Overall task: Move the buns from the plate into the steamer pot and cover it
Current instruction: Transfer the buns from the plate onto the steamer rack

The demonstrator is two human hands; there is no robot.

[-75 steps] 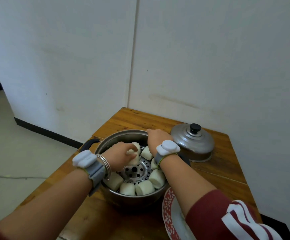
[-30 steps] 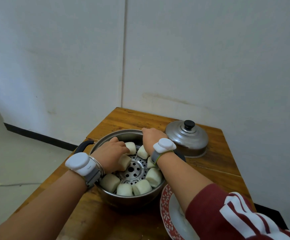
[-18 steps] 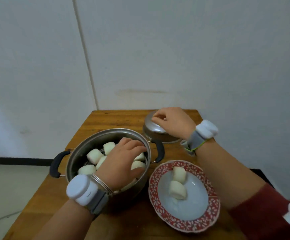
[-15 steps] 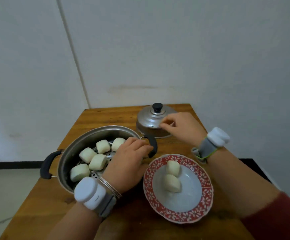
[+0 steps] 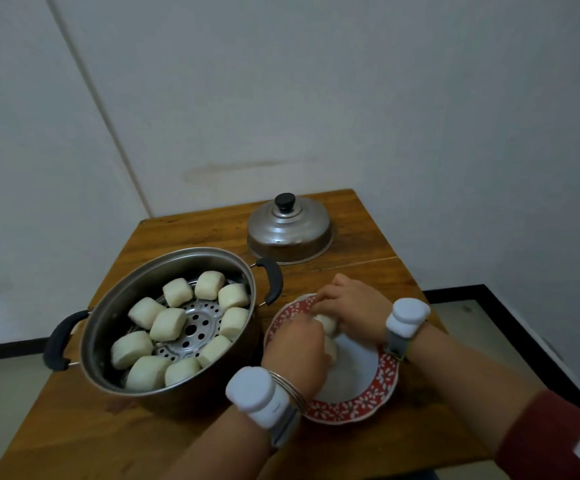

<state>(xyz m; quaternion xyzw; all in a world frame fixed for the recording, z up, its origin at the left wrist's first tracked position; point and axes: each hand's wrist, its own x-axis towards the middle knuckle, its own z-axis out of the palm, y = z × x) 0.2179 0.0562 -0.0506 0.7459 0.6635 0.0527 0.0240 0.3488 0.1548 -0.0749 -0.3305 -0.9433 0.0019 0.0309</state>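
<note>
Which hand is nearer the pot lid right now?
Right. The right hand is over the plate's far edge, just in front of the lid; the left hand is nearer the person.

Steamer pot [image 5: 115, 317]: round, dull steel, two black side handles, standing open at about 8 o'clock on the wooden top, uncovered. Inside, a perforated steel rack [image 5: 196, 325] with white, blocky buns [image 5: 167, 324] ringed around its edge and one nearer the middle, eleven or so, most touching their neighbours.

Plate [image 5: 383, 386]: white centre, red patterned rim, just beside the pot at 4 o'clock. On it, two pale buns [image 5: 328, 325], largely hidden and blurred, one at 12 o'clock of the other.

Lid [image 5: 290, 233]: domed steel, black knob on top, resting rim-down at 12 o'clock, apart from the pot.
</note>
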